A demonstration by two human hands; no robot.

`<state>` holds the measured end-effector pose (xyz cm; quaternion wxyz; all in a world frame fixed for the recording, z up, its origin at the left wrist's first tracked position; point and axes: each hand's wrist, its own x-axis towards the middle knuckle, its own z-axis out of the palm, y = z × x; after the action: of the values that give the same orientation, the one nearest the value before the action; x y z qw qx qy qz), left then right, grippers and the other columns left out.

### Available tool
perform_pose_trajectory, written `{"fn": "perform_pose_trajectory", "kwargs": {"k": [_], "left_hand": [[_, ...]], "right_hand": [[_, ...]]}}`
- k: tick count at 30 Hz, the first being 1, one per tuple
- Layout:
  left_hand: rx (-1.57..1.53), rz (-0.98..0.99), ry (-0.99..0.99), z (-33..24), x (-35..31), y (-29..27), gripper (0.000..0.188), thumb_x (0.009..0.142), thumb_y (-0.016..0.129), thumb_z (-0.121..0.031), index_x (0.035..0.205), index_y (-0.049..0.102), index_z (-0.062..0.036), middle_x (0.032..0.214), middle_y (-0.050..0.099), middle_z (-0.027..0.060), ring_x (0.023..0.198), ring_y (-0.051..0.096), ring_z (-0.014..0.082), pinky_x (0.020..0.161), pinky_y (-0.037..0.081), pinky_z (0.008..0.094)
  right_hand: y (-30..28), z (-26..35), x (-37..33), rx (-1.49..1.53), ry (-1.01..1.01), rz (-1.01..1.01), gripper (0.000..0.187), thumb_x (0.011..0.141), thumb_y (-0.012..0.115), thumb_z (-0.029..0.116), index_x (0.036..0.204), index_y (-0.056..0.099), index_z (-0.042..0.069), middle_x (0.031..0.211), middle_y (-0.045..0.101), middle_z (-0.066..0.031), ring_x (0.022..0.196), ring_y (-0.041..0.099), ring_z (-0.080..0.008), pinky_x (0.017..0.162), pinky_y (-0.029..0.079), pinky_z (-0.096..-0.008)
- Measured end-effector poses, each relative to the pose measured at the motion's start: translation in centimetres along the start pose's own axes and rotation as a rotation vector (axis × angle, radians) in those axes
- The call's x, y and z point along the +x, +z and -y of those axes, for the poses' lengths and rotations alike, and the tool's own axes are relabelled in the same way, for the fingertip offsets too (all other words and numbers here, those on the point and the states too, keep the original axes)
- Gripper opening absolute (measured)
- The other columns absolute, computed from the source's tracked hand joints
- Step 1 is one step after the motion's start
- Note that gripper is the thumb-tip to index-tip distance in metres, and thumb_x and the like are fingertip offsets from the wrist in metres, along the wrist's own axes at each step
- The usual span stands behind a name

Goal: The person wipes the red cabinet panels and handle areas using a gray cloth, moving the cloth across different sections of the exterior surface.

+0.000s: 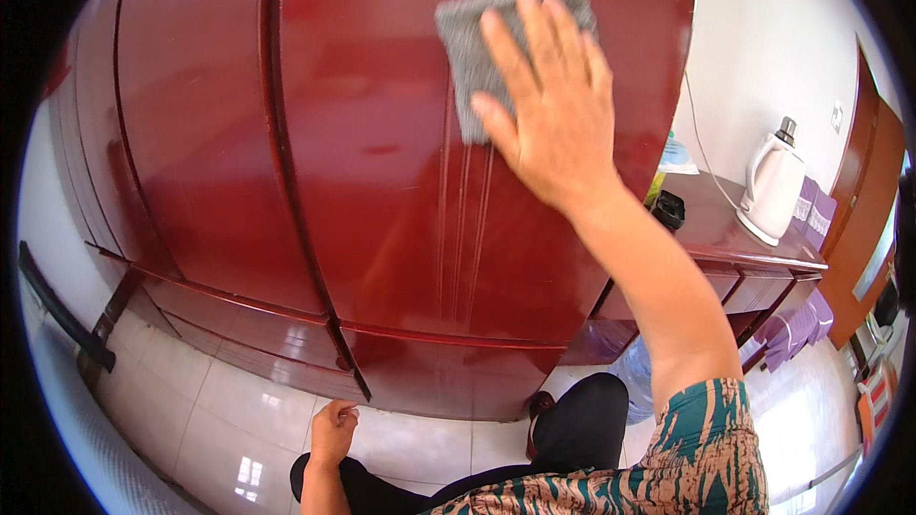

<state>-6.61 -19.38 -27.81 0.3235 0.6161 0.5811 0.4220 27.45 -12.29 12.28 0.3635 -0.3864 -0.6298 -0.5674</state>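
My right hand [563, 105] presses a folded grey cloth [465, 24] flat against the glossy dark red cabinet door [372, 200]. Its fingers are stretched over the cloth, thumb apart, and the palm covers part of it. The cloth lies across the thin vertical grooves of the door, near its upper part. Low down, my left hand [332, 431] hovers by my knee with its fingers loosely curled in; nothing shows in it. It is apart from the cabinet.
To the right stands a dark red desk [711, 219] with a white electric kettle [773, 186] and a small black object [670, 211]. Purple cloth [790, 332] hangs near it. A clear plastic bottle [637, 377] stands below. Pale tiles [239, 405] cover the floor.
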Motion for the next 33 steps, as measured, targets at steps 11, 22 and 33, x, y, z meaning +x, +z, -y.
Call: {"fn": "perform_pose_trajectory", "kwargs": {"k": [11,22,33], "left_hand": [[0.149,0.047,0.016,-2.8,-0.6,0.4,0.021,0.081,0.065,-0.012,0.100,0.067,-0.0023,0.087,0.068,0.0145,0.076,0.065,0.0256,0.070,0.052,0.0333],[0.353,0.219,0.059,-2.0,-0.3,1.7,0.022,0.082,0.063,-0.022,0.098,0.068,-0.0080,0.092,0.069,0.0146,0.086,0.065,0.0316,0.078,0.051,0.0402],[0.395,0.331,0.104,-2.2,0.0,2.4,0.025,0.084,0.061,-0.025,0.100,0.068,-0.0071,0.094,0.070,0.0142,0.090,0.065,0.0326,0.081,0.051,0.0404]], "right_hand": [[-1.5,7.8,-20.2,0.178,-0.725,0.536,0.063,0.090,0.048,0.033,0.147,0.033,0.011,0.153,0.031,-0.0058,0.141,0.028,-0.0159,0.116,0.013,-0.0381],[-0.3,1.4,3.3,0.065,-0.176,0.104,0.063,0.086,0.057,0.038,0.143,0.040,0.015,0.150,0.033,-0.0107,0.140,0.029,-0.0264,0.113,0.022,-0.0442],[1.4,8.1,-2.3,0.196,-0.346,0.326,0.066,0.087,0.055,0.039,0.145,0.036,0.015,0.153,0.029,-0.0108,0.142,0.025,-0.0254,0.114,0.019,-0.0419]]}}
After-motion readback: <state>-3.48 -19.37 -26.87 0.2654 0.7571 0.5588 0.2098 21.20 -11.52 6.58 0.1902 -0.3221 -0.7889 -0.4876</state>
